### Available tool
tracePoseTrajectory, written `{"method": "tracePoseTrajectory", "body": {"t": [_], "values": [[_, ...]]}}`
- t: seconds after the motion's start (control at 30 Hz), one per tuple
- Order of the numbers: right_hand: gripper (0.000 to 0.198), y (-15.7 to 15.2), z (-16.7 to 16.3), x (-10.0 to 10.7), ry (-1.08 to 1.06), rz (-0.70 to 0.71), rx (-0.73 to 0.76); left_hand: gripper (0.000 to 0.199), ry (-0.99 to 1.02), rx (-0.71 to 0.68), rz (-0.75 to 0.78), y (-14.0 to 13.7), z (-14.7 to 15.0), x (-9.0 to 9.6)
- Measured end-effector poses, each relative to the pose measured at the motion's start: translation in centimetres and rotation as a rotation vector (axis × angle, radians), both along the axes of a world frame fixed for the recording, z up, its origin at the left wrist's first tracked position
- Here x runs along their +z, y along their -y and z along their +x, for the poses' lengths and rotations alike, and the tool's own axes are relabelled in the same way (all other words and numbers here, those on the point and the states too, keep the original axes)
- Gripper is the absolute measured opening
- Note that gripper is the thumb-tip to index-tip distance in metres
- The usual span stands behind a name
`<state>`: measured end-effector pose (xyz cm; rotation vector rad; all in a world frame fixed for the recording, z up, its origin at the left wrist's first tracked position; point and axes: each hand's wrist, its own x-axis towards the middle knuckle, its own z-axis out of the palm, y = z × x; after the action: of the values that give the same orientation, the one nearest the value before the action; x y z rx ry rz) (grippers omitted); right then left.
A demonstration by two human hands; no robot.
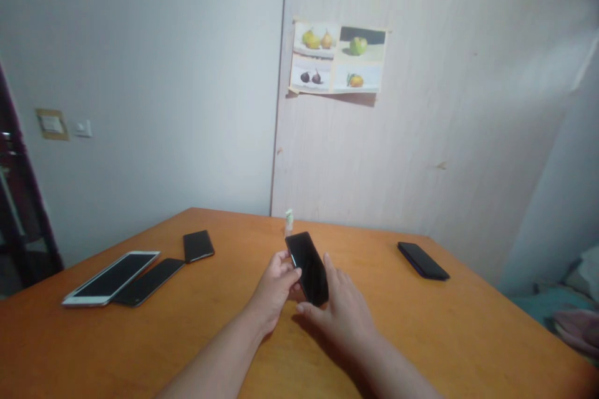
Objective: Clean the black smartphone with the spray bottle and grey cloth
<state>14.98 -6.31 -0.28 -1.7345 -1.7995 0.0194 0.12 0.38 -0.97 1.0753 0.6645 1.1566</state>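
Observation:
A smartphone (309, 268) with a dark screen is tilted above the middle of the wooden table (243, 243). My left hand (276, 287) grips it by its left edge, thumb along the front and fingers behind. Beside the phone's right and lower edges is my right hand (344, 305), its fingers stretched out and its thumb apart near the bottom corner. Whether the right fingertips touch the phone, I cannot tell.
To the left lie a white tablet (112, 277), a long black device (150, 282) partly under it, and a smaller black phone (199, 245). A dark flat object (422, 260) rests at right. Behind the held phone stands a small whitish bottle-like item (289, 222).

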Motion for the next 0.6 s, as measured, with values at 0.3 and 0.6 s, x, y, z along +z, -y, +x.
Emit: {"method": "tracePoseTrajectory", "body": {"t": [0.3, 0.6], "values": [[0.099, -0.3, -0.4, -1.1, 0.024, 0.209, -0.008, 0.045, -0.014, 0.036, -0.045, 0.1, -0.5, 0.7], [0.087, -1.1, 1.0, -1.6, -0.286, 0.185, 0.048, 0.048, 0.062, 0.053, 0.032, -0.5, -1.5, 1.4]]}}
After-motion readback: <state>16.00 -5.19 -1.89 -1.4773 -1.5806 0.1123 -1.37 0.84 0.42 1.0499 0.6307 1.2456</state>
